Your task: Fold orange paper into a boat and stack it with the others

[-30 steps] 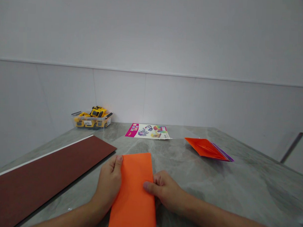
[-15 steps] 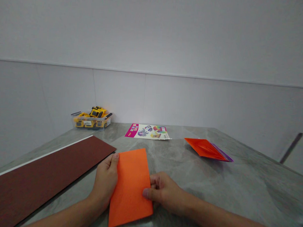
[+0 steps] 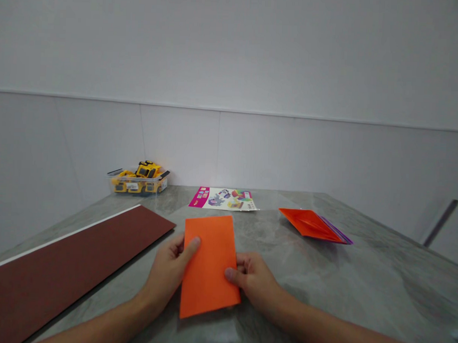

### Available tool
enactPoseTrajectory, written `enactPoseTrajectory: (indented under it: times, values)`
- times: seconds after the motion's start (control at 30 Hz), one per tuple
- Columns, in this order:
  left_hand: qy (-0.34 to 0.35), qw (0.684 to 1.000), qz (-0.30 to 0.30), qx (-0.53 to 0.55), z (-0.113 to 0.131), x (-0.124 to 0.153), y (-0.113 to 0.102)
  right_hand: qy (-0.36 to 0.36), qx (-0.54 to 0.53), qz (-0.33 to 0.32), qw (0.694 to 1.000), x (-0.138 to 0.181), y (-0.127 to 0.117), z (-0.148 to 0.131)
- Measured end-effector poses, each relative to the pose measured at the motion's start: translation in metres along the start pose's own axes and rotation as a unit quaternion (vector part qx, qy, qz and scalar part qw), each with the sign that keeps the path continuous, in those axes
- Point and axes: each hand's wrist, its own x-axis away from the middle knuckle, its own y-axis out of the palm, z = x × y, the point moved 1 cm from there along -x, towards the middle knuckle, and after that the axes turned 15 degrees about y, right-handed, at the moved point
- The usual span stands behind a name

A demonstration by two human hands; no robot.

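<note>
A folded sheet of orange paper [image 3: 210, 268] is held up above the table in front of me, its long sides running away from me. My left hand [image 3: 173, 264] grips its left edge, with the thumb flat on the front face and the fingers behind. On the opposite edge, my right hand [image 3: 255, 280] pinches the paper between thumb and curled fingers. The back of the paper is out of sight.
A dark brown board [image 3: 79, 261] with a white edge lies at left. Behind are a clear plastic box [image 3: 138, 184] of yellow toy vehicles and a colourful printed packet [image 3: 224, 199]. Folded red-orange and purple papers [image 3: 312, 225] rest to the right on the grey table [image 3: 360, 286].
The orange paper has moved up and slightly right, away from me. My left thumb now lies further in on its face. My right hand has moved along with it.
</note>
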Motion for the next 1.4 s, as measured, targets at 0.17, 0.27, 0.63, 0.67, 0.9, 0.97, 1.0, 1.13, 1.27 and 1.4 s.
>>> enactPoseTrajectory:
  times: [0.17,0.27,0.63,0.67,0.9,0.97,1.0,1.13,1.27,1.4]
  values:
    - [-0.07,0.987,-0.071,0.125,-0.0051,0.0043,0.009,0.003,-0.015,0.022,1.0,-0.0038,-0.0076,-0.0019]
    - [-0.06,0.99,-0.038,0.123,-0.0058,0.0035,0.0076,0.033,0.015,0.01,0.999,-0.0041,-0.009,-0.0004]
    - [-0.079,0.988,-0.056,0.12,-0.0049,0.002,0.0056,0.048,0.029,0.005,0.998,-0.0034,-0.0062,0.0014]
    - [-0.082,0.987,-0.06,0.121,-0.0055,0.0016,0.0053,0.046,0.026,-0.002,0.999,-0.004,-0.0068,0.0024]
    - [-0.072,0.994,-0.039,0.074,-0.0067,0.0006,0.006,0.061,0.029,-0.031,0.997,-0.0035,-0.0089,0.0072]
    - [-0.062,0.996,-0.029,0.054,-0.0073,0.0012,0.0064,0.06,0.043,-0.04,0.996,-0.0014,-0.0065,0.0075]
    - [-0.055,0.997,-0.023,0.042,-0.0079,0.0015,0.0063,0.056,0.05,-0.045,0.996,-0.0004,-0.0052,0.0074]
    - [-0.041,0.999,0.013,-0.002,-0.0104,0.002,0.0047,0.047,0.059,-0.066,0.995,0.0006,-0.0028,0.0057]
    - [-0.055,0.997,0.01,0.056,-0.0104,0.0018,0.0055,0.053,0.044,-0.064,0.996,-0.0016,-0.0066,0.0036]
    - [-0.05,0.995,0.027,0.079,-0.0079,0.0022,0.0046,0.06,0.056,-0.049,0.995,-0.0018,-0.0067,0.0029]
